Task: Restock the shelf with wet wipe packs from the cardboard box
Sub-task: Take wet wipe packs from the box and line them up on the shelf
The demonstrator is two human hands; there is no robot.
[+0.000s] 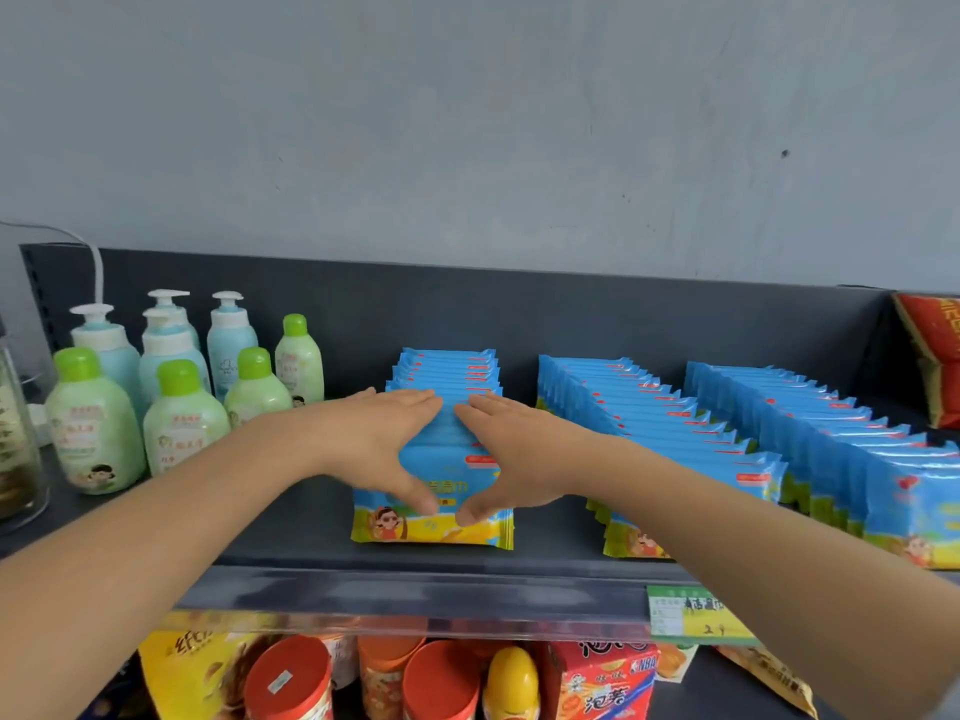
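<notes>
Both hands lay flat: left hand and right hand, fingers extended, gripping nothing, pressing the leftmost wet wipe row (upright) on the shelf.

I see both hands flat on the leftmost row of wet wipe packs on the dark shelf. The left hand and right hand lie palms down, fingers extended over the pack tops, thumbs on the face of the nearest pack. Two longer rows of blue packs stand to the right. Green-capped lotion bottles and pump bottles stand at left. A price tag hangs on the shelf's near edge.
</notes>
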